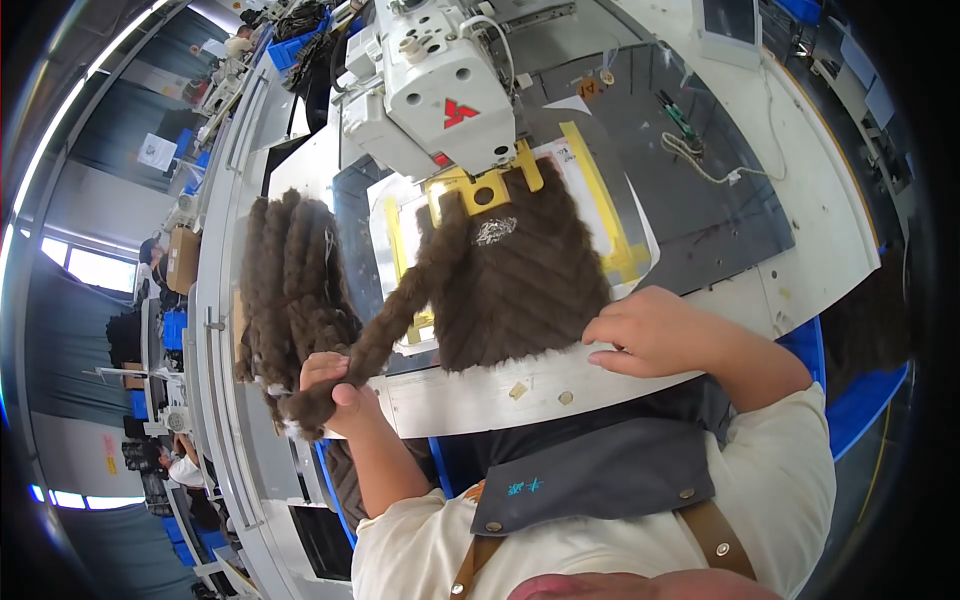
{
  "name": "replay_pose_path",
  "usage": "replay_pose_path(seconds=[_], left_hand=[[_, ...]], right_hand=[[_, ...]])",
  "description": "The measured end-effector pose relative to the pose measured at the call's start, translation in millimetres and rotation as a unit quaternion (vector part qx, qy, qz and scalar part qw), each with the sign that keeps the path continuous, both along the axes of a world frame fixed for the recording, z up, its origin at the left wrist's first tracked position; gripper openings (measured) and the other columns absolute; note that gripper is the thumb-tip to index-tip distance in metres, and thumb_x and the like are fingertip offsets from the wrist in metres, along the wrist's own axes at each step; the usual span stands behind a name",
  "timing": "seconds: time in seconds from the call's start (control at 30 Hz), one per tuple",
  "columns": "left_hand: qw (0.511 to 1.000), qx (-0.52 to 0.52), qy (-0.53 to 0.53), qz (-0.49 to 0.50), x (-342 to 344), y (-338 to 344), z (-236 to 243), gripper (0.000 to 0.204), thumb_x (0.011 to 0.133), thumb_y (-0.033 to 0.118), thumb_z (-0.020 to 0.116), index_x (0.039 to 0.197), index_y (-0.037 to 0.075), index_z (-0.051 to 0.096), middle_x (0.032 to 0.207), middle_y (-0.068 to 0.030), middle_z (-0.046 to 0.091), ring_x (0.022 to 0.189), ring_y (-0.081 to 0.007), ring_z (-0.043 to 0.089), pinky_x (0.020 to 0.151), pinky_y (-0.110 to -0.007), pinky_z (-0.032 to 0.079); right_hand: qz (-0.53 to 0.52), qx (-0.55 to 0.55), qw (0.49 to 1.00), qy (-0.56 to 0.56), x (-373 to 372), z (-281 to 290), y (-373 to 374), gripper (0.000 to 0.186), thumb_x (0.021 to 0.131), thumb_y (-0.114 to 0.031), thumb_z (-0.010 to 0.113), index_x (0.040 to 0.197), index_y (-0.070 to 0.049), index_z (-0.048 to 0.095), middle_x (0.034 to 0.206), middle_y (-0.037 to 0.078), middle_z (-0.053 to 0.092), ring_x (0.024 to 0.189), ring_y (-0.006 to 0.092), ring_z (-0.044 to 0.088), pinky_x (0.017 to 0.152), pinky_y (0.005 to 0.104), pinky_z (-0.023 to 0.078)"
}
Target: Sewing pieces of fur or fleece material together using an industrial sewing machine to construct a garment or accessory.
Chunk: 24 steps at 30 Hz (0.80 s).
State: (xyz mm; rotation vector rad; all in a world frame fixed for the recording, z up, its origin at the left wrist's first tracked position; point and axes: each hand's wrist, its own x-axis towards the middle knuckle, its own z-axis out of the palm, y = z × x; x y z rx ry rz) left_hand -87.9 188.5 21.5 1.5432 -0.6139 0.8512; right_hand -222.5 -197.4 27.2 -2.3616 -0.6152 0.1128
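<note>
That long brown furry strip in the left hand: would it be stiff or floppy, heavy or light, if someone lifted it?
The furry strip is probably floppy, since it bends between the yellow plate and the left hand. It is likely light for its size, as much of its bulk looks like fluffy pile.

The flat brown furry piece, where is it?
In the head view, the flat brown furry piece lies in the middle, by the yellow bracket and up and left of the right hand.
</note>
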Motion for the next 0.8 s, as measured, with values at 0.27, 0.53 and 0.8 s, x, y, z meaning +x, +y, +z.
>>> replay_pose_path(seconds=[0.27,0.53,0.8], left_hand=[[0.936,0.275,-0.179,-0.125,-26,-40,53,0.063,0.076,0.062,0.074,0.09,0.001,0.064,0.074,-0.0084,0.062,0.067,-0.025,0.06,0.057,-0.035,0.046],[0.865,0.344,-0.307,-0.199,-50,-103,54,0.044,0.07,0.044,0.09,0.08,0.006,0.071,0.072,-0.003,0.059,0.056,-0.0153,0.05,0.047,-0.026,0.035],[0.843,0.376,-0.255,-0.288,-62,-107,57,0.036,0.073,0.03,0.086,0.089,0.001,0.071,0.078,-0.0033,0.059,0.061,-0.0146,0.058,0.052,-0.027,0.048]], right_hand=[[0.034,-0.002,0.999,-0.01,17,2,8,0.026,0.096,-0.033,0.066,0.101,-0.007,0.068,0.086,0.011,0.07,0.081,0.0323,0.069,0.069,0.0452,0.054],[0.053,0.354,0.812,0.462,43,6,76,0.05,0.104,-0.053,0.058,0.097,-0.005,0.07,0.076,0.003,0.059,0.057,0.01,0.047,0.052,0.028,0.042],[-0.044,0.497,0.684,0.532,36,-8,102,0.04,0.098,-0.034,0.069,0.072,-0.006,0.058,0.061,0.002,0.05,0.048,0.0123,0.042,0.044,0.0284,0.031]])
